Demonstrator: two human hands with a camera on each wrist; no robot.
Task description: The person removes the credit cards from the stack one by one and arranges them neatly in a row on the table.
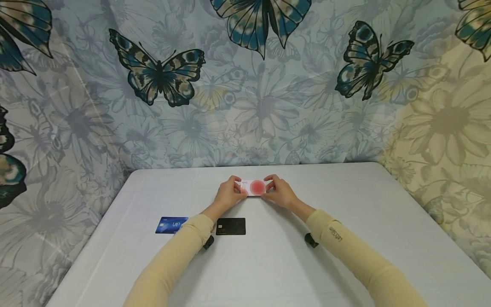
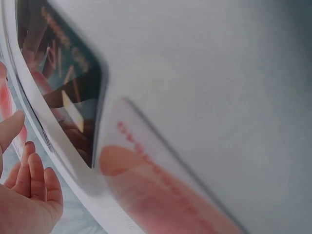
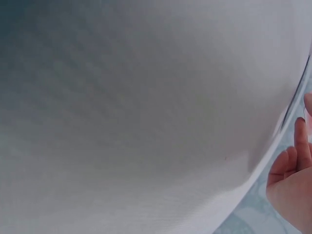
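Note:
A white and pink card (image 1: 257,187) with a red circle is held between both hands near the far side of the table, its printed face toward the head camera. My left hand (image 1: 229,192) pinches its left end; my right hand (image 1: 281,193) pinches its right end. A thin dark edge shows just below it. Nearer lie a blue VIP card (image 1: 168,226), partly covered by the left sleeve, and a black VIP card (image 1: 232,228). In the left wrist view, another pale card (image 2: 161,190) with pink shapes and red lettering lies beside the black card.
A white-covered table (image 1: 345,200) carries the cards. Behind it hangs cloth (image 1: 264,106) printed with butterflies and flowers. A small black device sits under each wrist, the left one (image 1: 208,243) close to the black card.

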